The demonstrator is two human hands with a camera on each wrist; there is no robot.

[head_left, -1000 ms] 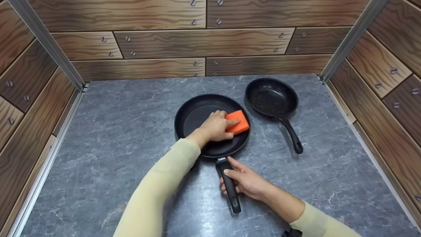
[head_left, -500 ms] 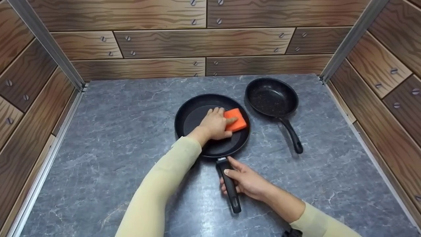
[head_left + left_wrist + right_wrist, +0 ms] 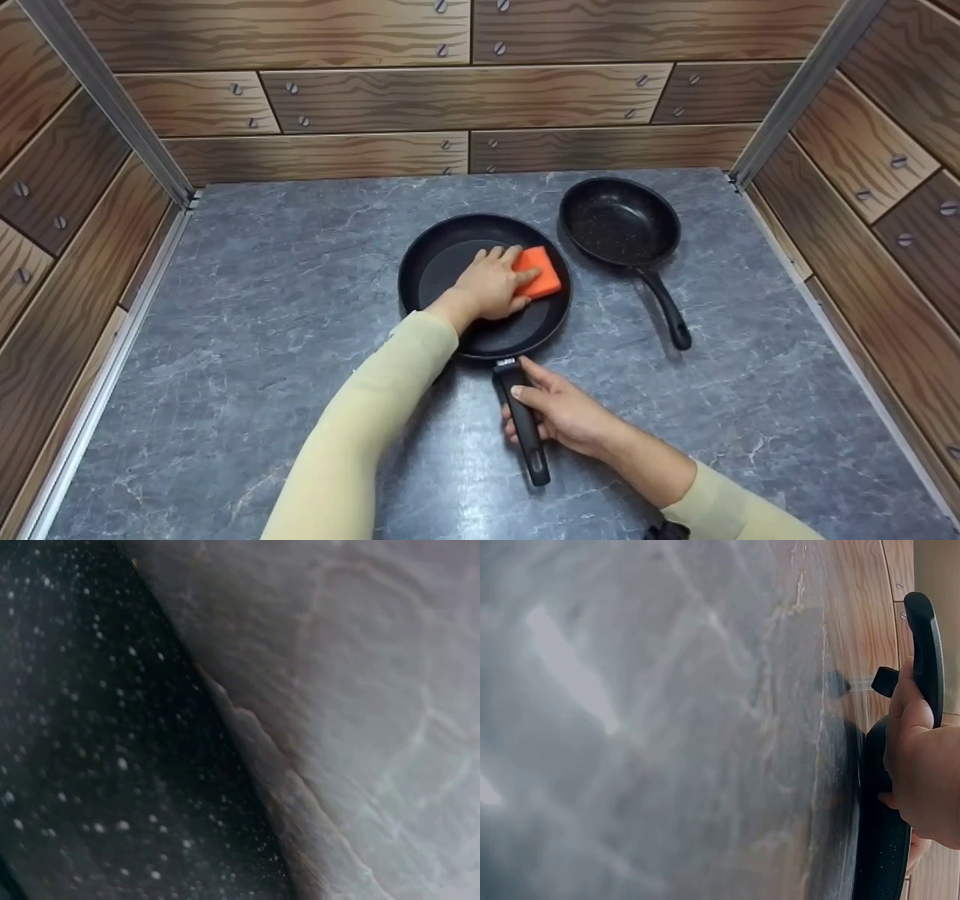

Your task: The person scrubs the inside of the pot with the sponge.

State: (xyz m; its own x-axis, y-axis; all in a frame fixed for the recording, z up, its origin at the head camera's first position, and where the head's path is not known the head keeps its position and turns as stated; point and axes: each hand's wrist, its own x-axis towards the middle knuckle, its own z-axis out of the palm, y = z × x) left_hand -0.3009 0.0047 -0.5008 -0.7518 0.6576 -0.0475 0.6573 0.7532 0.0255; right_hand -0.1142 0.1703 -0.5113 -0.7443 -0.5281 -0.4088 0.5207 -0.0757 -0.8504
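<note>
In the head view, my left hand reaches into a large black frying pan and holds an orange sponge against the right side of its inside. The index finger lies over the sponge's top. My right hand grips the pan's black handle from the right, thumb on top, near where it joins the pan. The right wrist view shows the right hand on the handle edge-on. In the left wrist view, only the pan's dark speckled side shows, with neither hand nor sponge.
A smaller black frying pan stands behind and to the right, its handle pointing toward the front right. Both pans are on a grey marbled tabletop. Wood-patterned walls close in the back and both sides.
My left hand and the sponge have shifted slightly left and away from me inside the large pan. The right hand, the handle and both pans stay where they were.
</note>
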